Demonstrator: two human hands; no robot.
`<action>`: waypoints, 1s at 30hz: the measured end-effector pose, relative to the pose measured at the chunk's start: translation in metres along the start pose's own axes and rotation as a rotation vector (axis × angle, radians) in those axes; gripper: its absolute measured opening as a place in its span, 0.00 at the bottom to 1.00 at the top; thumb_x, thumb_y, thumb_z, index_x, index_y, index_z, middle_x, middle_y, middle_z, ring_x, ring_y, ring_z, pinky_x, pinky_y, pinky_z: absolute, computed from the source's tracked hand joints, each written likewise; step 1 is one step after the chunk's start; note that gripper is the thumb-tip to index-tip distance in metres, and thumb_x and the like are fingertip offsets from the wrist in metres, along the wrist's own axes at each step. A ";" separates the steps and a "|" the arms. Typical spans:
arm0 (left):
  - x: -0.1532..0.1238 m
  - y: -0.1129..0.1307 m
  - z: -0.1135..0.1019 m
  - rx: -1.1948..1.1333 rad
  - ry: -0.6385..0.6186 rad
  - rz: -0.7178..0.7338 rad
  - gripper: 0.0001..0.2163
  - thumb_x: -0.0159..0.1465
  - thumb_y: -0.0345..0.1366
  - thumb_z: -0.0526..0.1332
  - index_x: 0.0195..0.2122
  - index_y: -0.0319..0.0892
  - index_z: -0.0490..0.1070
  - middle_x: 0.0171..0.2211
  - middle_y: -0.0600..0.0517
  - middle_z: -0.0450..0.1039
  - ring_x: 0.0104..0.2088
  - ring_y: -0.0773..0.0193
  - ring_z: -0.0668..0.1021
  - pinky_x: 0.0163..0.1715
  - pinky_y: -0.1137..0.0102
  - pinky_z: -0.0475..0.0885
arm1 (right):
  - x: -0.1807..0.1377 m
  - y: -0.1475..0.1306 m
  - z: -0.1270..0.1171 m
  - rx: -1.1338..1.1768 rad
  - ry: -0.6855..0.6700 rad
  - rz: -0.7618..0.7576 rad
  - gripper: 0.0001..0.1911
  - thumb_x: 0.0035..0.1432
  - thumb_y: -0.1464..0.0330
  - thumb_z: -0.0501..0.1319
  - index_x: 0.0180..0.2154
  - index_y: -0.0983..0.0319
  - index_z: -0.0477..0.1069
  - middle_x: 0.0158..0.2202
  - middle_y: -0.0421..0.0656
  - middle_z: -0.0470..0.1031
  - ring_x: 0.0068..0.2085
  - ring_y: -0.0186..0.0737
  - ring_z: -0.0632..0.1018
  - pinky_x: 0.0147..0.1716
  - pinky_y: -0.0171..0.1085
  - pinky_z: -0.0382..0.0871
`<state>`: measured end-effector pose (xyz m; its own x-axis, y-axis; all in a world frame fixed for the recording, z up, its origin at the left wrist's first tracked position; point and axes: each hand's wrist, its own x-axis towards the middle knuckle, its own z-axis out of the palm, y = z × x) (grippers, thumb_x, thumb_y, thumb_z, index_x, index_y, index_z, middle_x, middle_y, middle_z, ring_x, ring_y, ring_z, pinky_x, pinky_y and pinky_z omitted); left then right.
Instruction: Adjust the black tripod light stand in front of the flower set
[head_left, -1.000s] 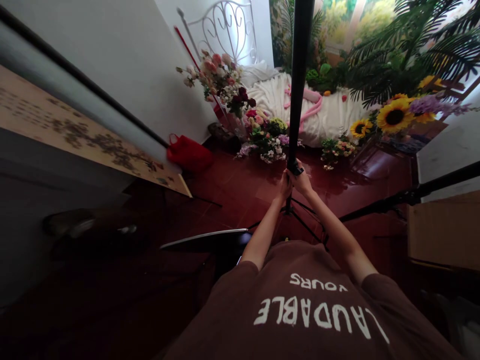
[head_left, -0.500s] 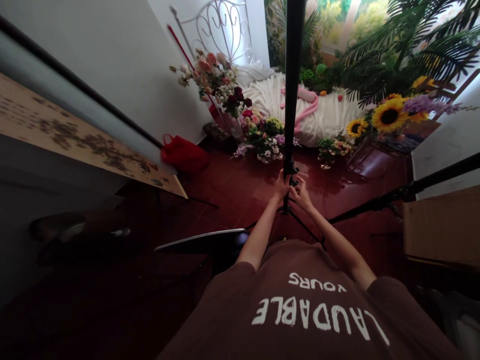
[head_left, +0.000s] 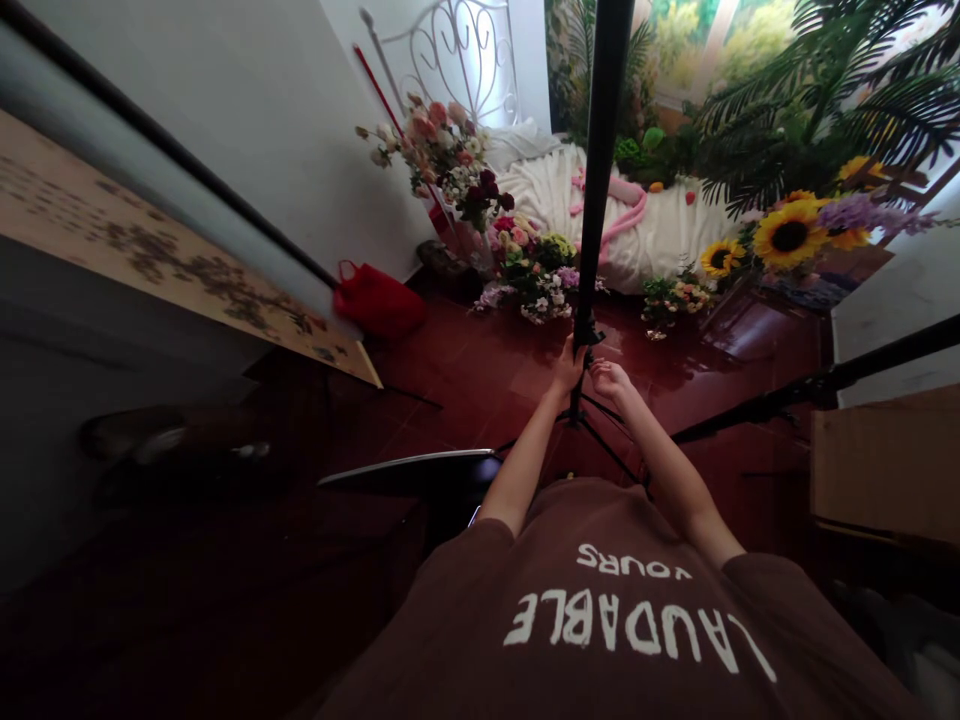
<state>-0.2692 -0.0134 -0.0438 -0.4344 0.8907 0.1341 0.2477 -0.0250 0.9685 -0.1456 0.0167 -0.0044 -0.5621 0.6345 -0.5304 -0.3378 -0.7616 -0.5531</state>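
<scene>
A black light stand (head_left: pixel 598 170) rises upright in front of me, its legs spread on the floor. My left hand (head_left: pixel 570 368) is wrapped round its lower tube, just under a black clamp collar (head_left: pixel 587 333). On the right of the tube, my right hand (head_left: pixel 609 379) is closed, its fingers curled in a pinch at a small black knob (head_left: pixel 589 357) below the collar. The fingertips largely cover the knob, so the exact grip is hard to see.
Artificial flowers (head_left: pixel 525 250), sunflowers (head_left: pixel 787 237) and a white draped bed (head_left: pixel 660 240) lie beyond the stand. A red bag (head_left: pixel 381 300) and long printed panel (head_left: pixel 187 255) are left. Another black pole (head_left: pixel 750 412) and a cardboard box (head_left: pixel 885 465) are right.
My right hand has turned at the wrist, its fingers curling in more beside the knob. The left hand keeps its hold on the stand. The whole view has shifted slightly.
</scene>
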 end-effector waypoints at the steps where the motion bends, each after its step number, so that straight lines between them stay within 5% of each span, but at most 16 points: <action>1: 0.000 0.001 0.000 0.000 0.004 -0.004 0.24 0.67 0.50 0.54 0.58 0.40 0.63 0.53 0.41 0.73 0.52 0.58 0.76 0.56 0.62 0.69 | 0.001 -0.003 -0.001 0.009 -0.004 0.006 0.14 0.56 0.82 0.48 0.26 0.60 0.61 0.16 0.32 0.60 0.17 0.28 0.62 0.19 0.25 0.64; 7: -0.005 0.006 0.000 0.022 0.013 -0.001 0.21 0.68 0.46 0.54 0.58 0.42 0.65 0.50 0.43 0.75 0.47 0.58 0.78 0.53 0.62 0.71 | 0.002 -0.004 0.001 0.118 0.010 0.045 0.12 0.55 0.82 0.50 0.31 0.63 0.68 0.17 0.33 0.66 0.19 0.30 0.68 0.22 0.27 0.70; 12: -0.012 0.008 0.003 0.040 0.068 -0.010 0.22 0.68 0.50 0.52 0.59 0.45 0.65 0.54 0.44 0.73 0.54 0.57 0.75 0.57 0.60 0.69 | -0.016 0.000 0.002 0.190 0.060 0.089 0.15 0.55 0.82 0.50 0.37 0.65 0.72 0.23 0.38 0.76 0.23 0.30 0.75 0.25 0.27 0.74; 15: -0.025 0.000 0.009 0.033 0.139 -0.005 0.26 0.69 0.52 0.48 0.62 0.44 0.61 0.60 0.42 0.67 0.61 0.58 0.70 0.62 0.60 0.63 | -0.040 0.004 -0.019 0.220 0.105 0.093 0.15 0.55 0.80 0.50 0.37 0.65 0.73 0.25 0.40 0.78 0.24 0.30 0.78 0.24 0.26 0.74; 19: -0.058 -0.024 0.024 0.036 0.143 -0.128 0.30 0.69 0.54 0.46 0.65 0.38 0.57 0.65 0.36 0.60 0.67 0.55 0.63 0.67 0.57 0.57 | -0.082 0.008 -0.076 0.093 0.183 0.035 0.10 0.53 0.76 0.55 0.33 0.62 0.74 0.24 0.40 0.78 0.22 0.31 0.78 0.21 0.26 0.73; 24: -0.107 -0.040 0.062 0.116 -0.106 -0.343 0.27 0.69 0.50 0.50 0.61 0.34 0.62 0.60 0.32 0.66 0.64 0.50 0.68 0.64 0.53 0.60 | -0.140 0.006 -0.157 -0.134 0.401 -0.129 0.08 0.47 0.71 0.58 0.29 0.56 0.74 0.20 0.39 0.76 0.21 0.36 0.78 0.19 0.32 0.73; 30: -0.121 -0.004 0.126 0.152 -0.505 -0.155 0.21 0.70 0.45 0.50 0.56 0.34 0.65 0.57 0.35 0.69 0.60 0.54 0.72 0.62 0.58 0.64 | -0.199 -0.018 -0.202 -0.116 0.710 -0.453 0.08 0.50 0.63 0.57 0.21 0.55 0.63 0.18 0.38 0.71 0.18 0.36 0.72 0.16 0.34 0.68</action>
<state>-0.1090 -0.0636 -0.0907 -0.0156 0.9869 -0.1608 0.3523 0.1559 0.9228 0.1249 -0.0691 -0.0187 0.2290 0.8362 -0.4983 -0.3149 -0.4207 -0.8508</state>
